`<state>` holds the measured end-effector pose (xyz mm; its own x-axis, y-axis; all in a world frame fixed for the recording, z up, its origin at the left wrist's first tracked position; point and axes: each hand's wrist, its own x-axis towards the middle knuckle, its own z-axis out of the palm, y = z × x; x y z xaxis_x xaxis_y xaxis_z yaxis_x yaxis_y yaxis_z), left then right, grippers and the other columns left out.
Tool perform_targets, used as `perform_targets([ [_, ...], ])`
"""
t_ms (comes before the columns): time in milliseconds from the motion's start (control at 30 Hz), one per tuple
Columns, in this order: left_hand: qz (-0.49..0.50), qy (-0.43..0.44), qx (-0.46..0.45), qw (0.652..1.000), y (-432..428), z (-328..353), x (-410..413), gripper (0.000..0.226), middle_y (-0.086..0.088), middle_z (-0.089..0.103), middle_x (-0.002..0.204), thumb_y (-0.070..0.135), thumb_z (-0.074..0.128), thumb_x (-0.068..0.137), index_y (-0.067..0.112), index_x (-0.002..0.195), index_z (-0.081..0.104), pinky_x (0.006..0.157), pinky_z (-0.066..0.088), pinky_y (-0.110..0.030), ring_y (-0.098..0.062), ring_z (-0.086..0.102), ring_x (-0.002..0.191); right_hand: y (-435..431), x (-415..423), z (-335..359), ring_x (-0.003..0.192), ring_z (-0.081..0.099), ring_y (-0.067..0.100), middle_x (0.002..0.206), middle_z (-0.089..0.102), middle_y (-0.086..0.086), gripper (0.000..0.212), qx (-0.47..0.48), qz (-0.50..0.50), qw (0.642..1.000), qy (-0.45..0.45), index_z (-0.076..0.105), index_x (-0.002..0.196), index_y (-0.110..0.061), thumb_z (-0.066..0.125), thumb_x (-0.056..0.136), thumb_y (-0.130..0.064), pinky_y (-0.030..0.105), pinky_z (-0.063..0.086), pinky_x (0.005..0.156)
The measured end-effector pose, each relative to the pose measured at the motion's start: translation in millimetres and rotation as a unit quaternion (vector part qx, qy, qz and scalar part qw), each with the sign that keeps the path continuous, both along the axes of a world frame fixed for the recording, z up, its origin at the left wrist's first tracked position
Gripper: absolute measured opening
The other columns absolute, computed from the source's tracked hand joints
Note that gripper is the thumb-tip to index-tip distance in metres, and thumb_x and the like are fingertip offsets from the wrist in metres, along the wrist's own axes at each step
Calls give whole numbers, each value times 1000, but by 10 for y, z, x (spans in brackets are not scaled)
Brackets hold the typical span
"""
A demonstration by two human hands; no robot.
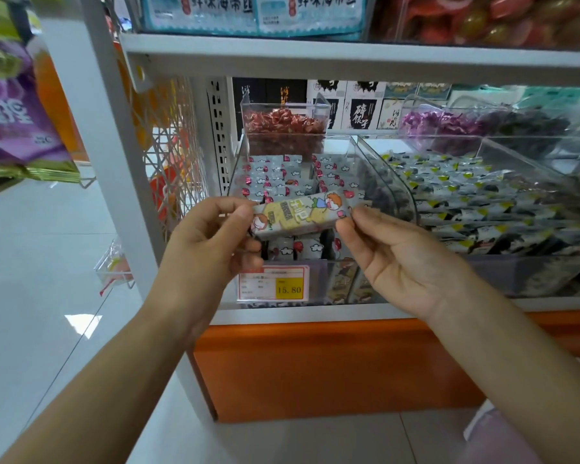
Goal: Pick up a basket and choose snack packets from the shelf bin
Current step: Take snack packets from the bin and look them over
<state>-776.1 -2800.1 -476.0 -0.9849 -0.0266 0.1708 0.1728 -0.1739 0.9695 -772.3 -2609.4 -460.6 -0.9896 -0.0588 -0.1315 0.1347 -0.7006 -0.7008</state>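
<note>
A small oblong snack packet (300,214), pale yellow with cartoon children printed on it, is held level in front of the shelf. My left hand (211,242) pinches its left end between thumb and fingers. Its right end is pinched by my right hand (395,259). Behind the packet lies a clear plastic shelf bin (387,182) filled with several white packets marked with red and cloud shapes. No basket is in view.
A yellow price tag reading 15.80 (288,289) hangs on the bin's front. To the right stands a bin of black-and-yellow packets (482,195); behind are tubs of red sweets (283,127) and purple sweets (449,127). The shelf's white upright (114,152) is left, its orange base (315,370) below.
</note>
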Motion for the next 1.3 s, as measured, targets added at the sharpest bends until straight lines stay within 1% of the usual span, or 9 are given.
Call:
perform_targets([
  [200,1,-13,27,1000,-27,24,12,16,-3,58,68,3,51,91,9,98,64,54,51,-15,-8,60,55,3,-13,8,59,69,18,68,68,16,18,-46,-16,998,-27,62,79,7,61,62,2,20,54,48],
  [333,-52,-39,51,997,-17,64,42,19,0,63,61,2,48,91,7,99,64,55,52,-14,-6,62,56,44,-23,-3,60,69,15,71,67,14,17,-3,-16,1000,20,59,85,4,59,68,2,18,54,51],
  [400,-93,-47,60,993,-35,88,62,20,-3,65,65,3,48,89,4,98,66,57,53,-15,-7,63,59,75,-35,-28,61,68,15,77,65,13,10,101,-35,992,71,58,87,0,55,80,6,19,54,54],
  [500,-126,-38,57,990,-80,124,83,32,-6,60,73,5,55,77,11,106,68,64,55,-19,-14,67,68,106,-11,-57,68,71,20,75,69,3,15,337,-102,922,160,57,87,-6,51,89,8,23,56,61],
  [600,-139,-35,42,989,-89,127,95,38,-13,69,94,12,60,70,14,108,67,68,56,-24,-22,69,82,104,6,-74,69,72,21,81,70,1,24,411,-111,885,187,61,87,-14,52,89,8,28,59,64],
  [767,-76,41,-106,991,-55,93,117,32,-1,72,99,25,62,72,20,103,61,74,56,-23,-18,70,91,54,2,-90,77,72,20,94,71,10,36,385,-75,902,179,67,92,-17,47,85,12,26,58,67],
  [867,-52,81,-159,983,-55,88,122,24,6,71,99,20,63,76,26,99,60,75,56,-22,-14,69,90,64,7,-73,83,71,24,90,72,11,22,336,-41,922,188,74,83,-15,55,77,-6,29,58,66],
  [1167,-51,106,-230,966,-48,100,148,42,12,65,108,32,65,65,38,107,59,85,55,-30,-8,61,103,67,-14,-91,75,71,19,81,72,6,15,402,-81,885,221,71,71,-16,66,83,-8,26,57,59],
  [1300,-48,116,-253,959,-11,76,157,43,14,63,106,11,70,75,37,108,60,78,54,-17,4,60,97,49,-10,-103,60,64,3,62,67,-9,22,508,-142,810,258,65,66,-23,65,85,-13,12,49,55],
])
